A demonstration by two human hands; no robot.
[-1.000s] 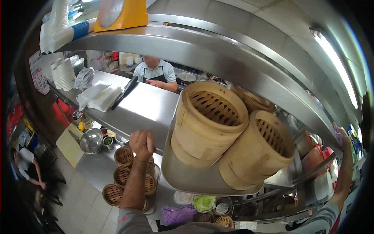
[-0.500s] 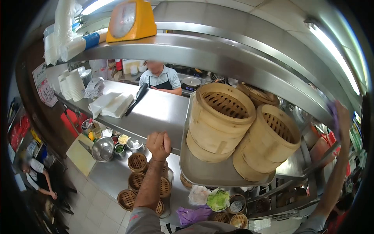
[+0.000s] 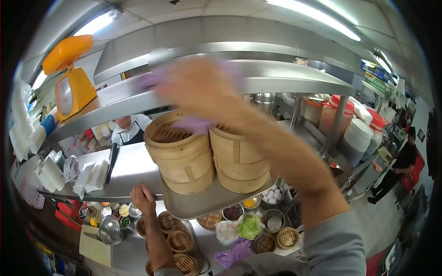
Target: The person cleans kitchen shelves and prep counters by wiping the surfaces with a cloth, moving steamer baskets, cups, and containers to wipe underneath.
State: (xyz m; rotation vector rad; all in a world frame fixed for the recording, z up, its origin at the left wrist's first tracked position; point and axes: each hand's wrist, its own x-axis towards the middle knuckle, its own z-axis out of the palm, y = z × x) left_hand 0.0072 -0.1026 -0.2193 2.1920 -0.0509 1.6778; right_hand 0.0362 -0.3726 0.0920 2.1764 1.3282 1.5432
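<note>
A purple cloth (image 3: 195, 123) hangs from my right hand (image 3: 195, 85), which is closed on it and smeared by motion. That hand is at the upper steel shelf (image 3: 294, 84), and my forearm crosses in front of the bamboo steamers. My left hand (image 3: 142, 200) is curled into a fist at the front edge of the lower steel shelf (image 3: 138, 172); I see nothing in it. Two tall stacks of bamboo steamers, the left stack (image 3: 182, 158) and the right stack (image 3: 239, 161), stand on a metal tray (image 3: 186, 204) below the cloth.
An orange scale (image 3: 76, 92) stands on the upper shelf's left end. Below are small steamers (image 3: 179, 240), a metal bowl (image 3: 111, 230), lettuce (image 3: 250, 226), eggs (image 3: 272, 194) and another purple cloth (image 3: 235, 253). Red-lidded tubs (image 3: 336, 115) stand right. One person (image 3: 131, 129) is behind the shelf, another (image 3: 400, 161) far right.
My right hand has swept the purple cloth from the shelf's far right end leftward across it. The view has turned right; my left fist is still by the lower shelf's edge.
</note>
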